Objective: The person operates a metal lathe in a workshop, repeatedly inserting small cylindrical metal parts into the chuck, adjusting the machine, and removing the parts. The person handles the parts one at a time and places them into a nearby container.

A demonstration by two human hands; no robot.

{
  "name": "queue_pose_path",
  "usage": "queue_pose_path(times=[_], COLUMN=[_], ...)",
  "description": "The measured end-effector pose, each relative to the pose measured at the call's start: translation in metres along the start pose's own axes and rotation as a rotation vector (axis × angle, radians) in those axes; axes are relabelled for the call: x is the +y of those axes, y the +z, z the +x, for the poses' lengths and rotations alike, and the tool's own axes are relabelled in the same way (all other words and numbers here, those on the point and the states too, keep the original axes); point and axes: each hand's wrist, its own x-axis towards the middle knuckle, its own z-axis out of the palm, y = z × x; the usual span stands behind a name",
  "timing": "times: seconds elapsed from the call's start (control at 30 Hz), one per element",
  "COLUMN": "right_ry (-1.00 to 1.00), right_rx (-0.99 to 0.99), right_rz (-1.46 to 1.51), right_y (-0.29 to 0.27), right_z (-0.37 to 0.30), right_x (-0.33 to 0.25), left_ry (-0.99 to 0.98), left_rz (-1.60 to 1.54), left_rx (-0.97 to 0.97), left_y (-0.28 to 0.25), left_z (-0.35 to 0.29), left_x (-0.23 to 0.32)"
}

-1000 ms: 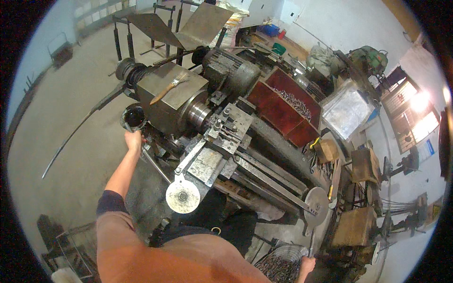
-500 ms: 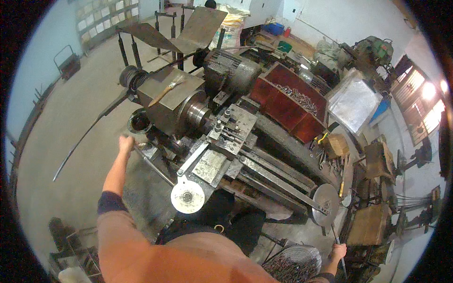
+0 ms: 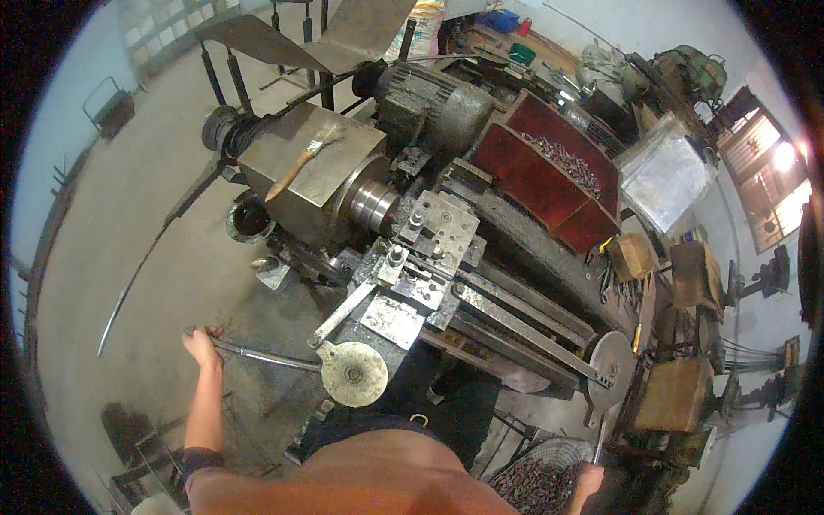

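Note:
My left hand (image 3: 202, 346) is closed around the far end of a metal lever (image 3: 273, 355), which juts left from a round pale disc (image 3: 354, 374) on the front of a small lathe. On the right, my right hand (image 3: 588, 482) grips a second, shorter-looking lever (image 3: 599, 439) hanging below a grey round plate (image 3: 610, 367). Between them sits the tool slide (image 3: 427, 279) with its bolts and blocks, close to the shiny spindle nose (image 3: 375, 204). A flat bar (image 3: 524, 328) links the slide to the grey plate.
A wooden-handled brush (image 3: 293, 173) lies on the headstock beside a motor (image 3: 433, 99). Behind the slide stands a dark red bin (image 3: 536, 184) with small metal parts. A mesh basket (image 3: 536, 476) of small dark pieces is near my right hand. A long rod (image 3: 137, 279) sticks out left.
My left hand has pulled its lever toward me and leftward, and the pale disc has turned. The right hand sits slightly lower and further left, its lever now more upright. The view has shifted.

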Motion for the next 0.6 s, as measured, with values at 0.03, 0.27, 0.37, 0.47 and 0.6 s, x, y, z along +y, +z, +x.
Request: queue_pose_path(times=[0.03,0.27,0.37,0.47,0.6], right_ry=[-0.004,0.079,0.082,0.060,-0.089], right_rx=[-0.031,-0.103,-0.113,-0.067,0.160], right_rz=[0.029,0.075,0.069,0.030,-0.023], right_y=[-0.002,-0.036,-0.036,-0.043,-0.007], right_z=[-0.006,-0.030,-0.029,-0.031,0.014], right_x=[-0.004,-0.027,-0.028,-0.038,-0.003], left_ry=[0.010,0.012,0.011,-0.014,-0.045], left_rz=[-0.002,-0.001,0.012,0.015,0.051], left_rx=[0.003,0.000,-0.034,-0.037,-0.086], left_y=[0.002,0.021,0.017,0.011,0.007], left_z=[0.003,0.006,0.014,0.026,0.014], left_x=[-0.003,-0.003,-0.007,-0.015,-0.005])
